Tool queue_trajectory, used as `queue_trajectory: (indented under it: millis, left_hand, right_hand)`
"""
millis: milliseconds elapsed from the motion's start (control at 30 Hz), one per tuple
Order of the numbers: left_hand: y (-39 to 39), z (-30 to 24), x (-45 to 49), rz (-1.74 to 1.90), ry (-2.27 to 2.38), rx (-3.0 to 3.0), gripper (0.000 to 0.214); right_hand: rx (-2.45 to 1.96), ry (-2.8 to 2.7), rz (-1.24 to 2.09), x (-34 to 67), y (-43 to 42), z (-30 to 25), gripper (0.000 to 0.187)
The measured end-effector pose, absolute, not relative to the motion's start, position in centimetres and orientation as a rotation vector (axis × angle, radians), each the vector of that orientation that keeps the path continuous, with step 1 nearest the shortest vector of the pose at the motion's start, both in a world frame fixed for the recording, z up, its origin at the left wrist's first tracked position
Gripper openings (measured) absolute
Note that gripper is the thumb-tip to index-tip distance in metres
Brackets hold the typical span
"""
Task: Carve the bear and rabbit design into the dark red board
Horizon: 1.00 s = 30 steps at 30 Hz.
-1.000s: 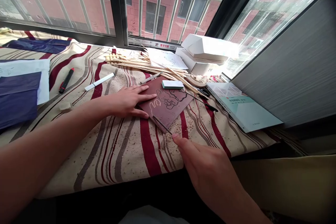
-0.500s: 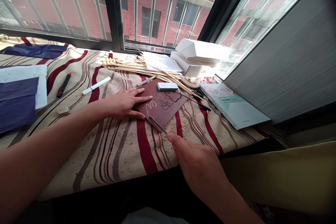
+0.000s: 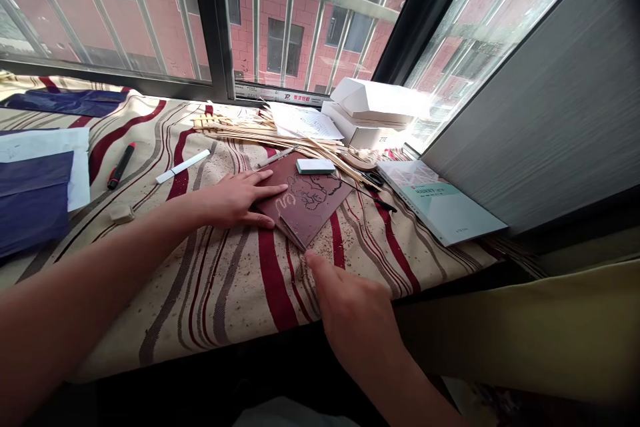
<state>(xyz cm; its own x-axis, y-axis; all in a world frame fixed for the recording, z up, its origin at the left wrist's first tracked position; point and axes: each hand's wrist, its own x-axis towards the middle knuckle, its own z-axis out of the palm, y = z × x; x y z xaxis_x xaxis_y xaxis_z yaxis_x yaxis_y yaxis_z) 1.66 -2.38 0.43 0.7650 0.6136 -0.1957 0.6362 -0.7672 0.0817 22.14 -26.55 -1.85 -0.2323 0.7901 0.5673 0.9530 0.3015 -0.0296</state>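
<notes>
A reddish-brown carving board (image 3: 333, 209) lies at an angle on the striped cloth, with a dark line drawing and pale carved curves on it. My left hand (image 3: 234, 201) presses on its left side, fingers spread flat. Closed around a thin carving tool (image 3: 294, 236), my right hand (image 3: 356, 310) is at the board's near corner. The tool's tip meets the board near the pale curves; its handle is hidden in my palm. A white and green block (image 3: 315, 166) rests on the board's far edge. Brown crumbs are scattered around the board.
Thin wooden strips (image 3: 240, 131), a paper sheet (image 3: 305, 123) and a white box (image 3: 375, 110) are by the window. A book (image 3: 445, 203) lies to the right. Leftward are a white-handled tool (image 3: 183, 166), a red-black marker (image 3: 121, 165) and a small beige lump (image 3: 121, 213).
My right hand and the carving tool have shifted slightly left, with the tool's tip moving up and left on the board. My left hand stays pressed in place. The view has turned slightly.
</notes>
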Motion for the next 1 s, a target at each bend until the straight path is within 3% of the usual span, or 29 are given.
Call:
queue_trajectory:
  millis: [400,633,1000]
  left_hand:
    - [-2.6,0.6,1.9,-0.269,1.021,2.783,0.093]
    - [-2.4,0.2,1.7,-0.231,1.021,2.787,0.092]
    - [-2.1,0.0,1.3,-0.193,0.969,2.813,0.093]
  right_hand:
    - [-1.557,-2.153,-0.408,23.1,-26.7,-1.2,0.049]
    - [-1.436,-2.093,-0.007,28.0,-27.7,-0.2,0.033]
    - [-1.471,-2.154,-0.083,26.7,-27.7,-0.9,0.041]
